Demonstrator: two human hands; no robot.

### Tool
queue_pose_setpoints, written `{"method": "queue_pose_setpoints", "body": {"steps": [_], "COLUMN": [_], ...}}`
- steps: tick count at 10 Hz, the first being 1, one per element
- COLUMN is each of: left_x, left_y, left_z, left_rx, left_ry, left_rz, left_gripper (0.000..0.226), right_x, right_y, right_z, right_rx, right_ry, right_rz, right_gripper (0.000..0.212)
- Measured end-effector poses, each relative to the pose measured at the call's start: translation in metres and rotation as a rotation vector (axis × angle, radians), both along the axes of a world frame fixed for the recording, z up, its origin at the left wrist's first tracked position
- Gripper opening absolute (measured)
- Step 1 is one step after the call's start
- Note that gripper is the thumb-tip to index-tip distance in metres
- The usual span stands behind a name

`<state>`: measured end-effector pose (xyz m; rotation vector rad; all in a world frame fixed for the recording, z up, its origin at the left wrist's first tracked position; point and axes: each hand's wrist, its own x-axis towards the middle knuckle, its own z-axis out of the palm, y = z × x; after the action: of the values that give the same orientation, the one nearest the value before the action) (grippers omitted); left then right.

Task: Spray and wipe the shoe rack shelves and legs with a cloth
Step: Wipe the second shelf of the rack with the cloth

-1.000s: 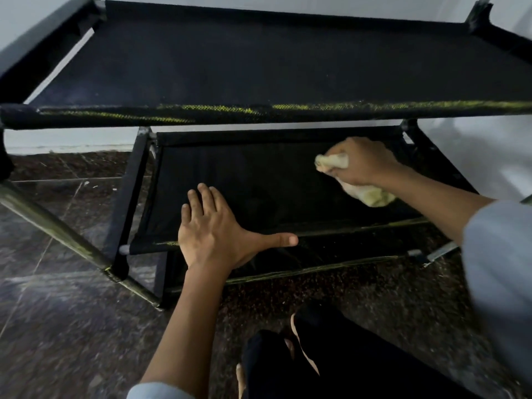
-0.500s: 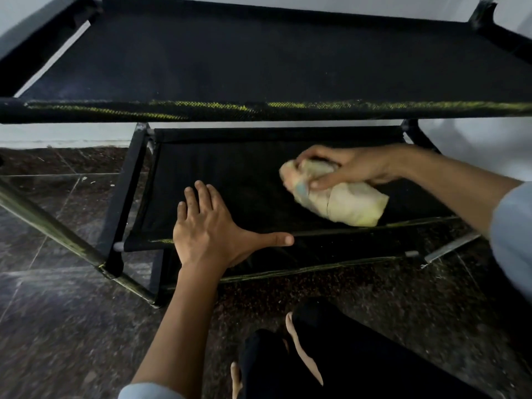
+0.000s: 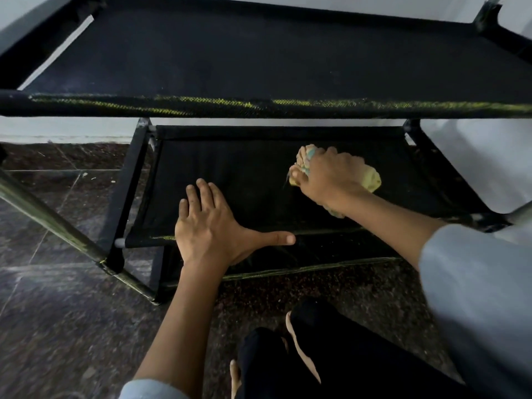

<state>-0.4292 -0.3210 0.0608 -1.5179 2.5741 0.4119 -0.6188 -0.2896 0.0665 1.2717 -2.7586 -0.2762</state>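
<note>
Wiping stroke sweeping back right along the middle black fabric shelf [image 3: 244,180].
The right hand [image 3: 328,177] is clutching the bunched yellow cloth [image 3: 371,178]; the left hand [image 3: 213,228], fingers spread flat, is bracing the shelf's front edge.

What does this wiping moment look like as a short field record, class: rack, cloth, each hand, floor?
rack: black fabric-shelved shoe rack with dark metal tubes, several tiers
shelf being wiped: lower black fabric shelf
cloth: crumpled pale yellow cloth, on that shelf
right hand: grips the cloth, pressing it on the shelf
left hand: flat, fingers spread, resting on the shelf's front edge
floor: dark speckled stone tiles
spray bottle: not in view
</note>
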Motion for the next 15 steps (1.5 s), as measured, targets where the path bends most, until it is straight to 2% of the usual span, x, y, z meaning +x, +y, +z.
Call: {"method": "queue_pose_setpoints", "body": {"steps": [1,2,3,4,5,6,7,8,9,10,11,12,13,14,15], "left_x": [0.000,-0.001,0.000,0.001,0.001,0.000,-0.002,-0.002,-0.001,-0.001,0.001,0.003,0.002,0.001,0.000], "left_y": [0.000,0.000,-0.001,-0.002,-0.002,-0.001,-0.001,0.000,0.002,0.003,0.004,0.004,0.005,0.003,0.003], "left_z": [0.001,0.000,-0.001,-0.002,-0.001,-0.003,-0.003,-0.003,-0.003,-0.004,-0.006,-0.002,0.000,-0.002,-0.003], "left_rx": [0.007,0.011,0.020,0.020,0.012,0.001,0.000,-0.011,-0.016,-0.020,-0.016,-0.004,-0.008,-0.019,-0.049], "left_ry": [0.002,0.004,0.016,0.029,0.023,0.013,0.012,0.025,0.067,0.133,0.206,0.201,0.147,0.119,0.098], "left_rz": [-0.002,0.000,0.008,0.013,0.013,0.008,0.015,0.019,0.043,0.065,0.079,0.090,0.067,0.052,0.053], "left_gripper": [0.164,0.165,0.165,0.167,0.167,0.166,0.166,0.167,0.168,0.171,0.171,0.170,0.167,0.167,0.168], "right_x": [0.001,0.027,0.048,0.028,-0.017,-0.056,-0.063,-0.040,0.013,0.063,0.061,0.029,-0.020,-0.077,-0.103], "right_y": [-0.023,-0.039,-0.027,0.007,0.047,0.071,0.050,0.001,-0.043,-0.052,-0.030,0.007,0.048,0.075,0.077], "right_z": [0.004,0.015,0.025,0.036,0.041,0.032,0.015,0.011,0.013,0.017,0.024,0.029,0.034,0.033,0.028], "right_rx": [-0.195,-0.142,0.005,0.078,0.190,0.140,0.024,-0.117,-0.168,-0.140,-0.088,0.013,0.135,0.184,0.168], "right_ry": [-0.098,-0.096,-0.145,-0.226,-0.199,-0.051,-0.001,-0.067,-0.118,-0.143,-0.133,-0.095,-0.039,0.025,-0.006], "right_rz": [0.080,0.475,0.785,0.874,0.720,0.482,0.293,0.278,0.477,0.734,0.844,0.844,0.687,0.390,0.167], "right_gripper": [0.043,0.041,0.036,0.029,0.032,0.036,0.033,0.031,0.042,0.035,0.025,0.018,0.027,0.033,0.039]}}
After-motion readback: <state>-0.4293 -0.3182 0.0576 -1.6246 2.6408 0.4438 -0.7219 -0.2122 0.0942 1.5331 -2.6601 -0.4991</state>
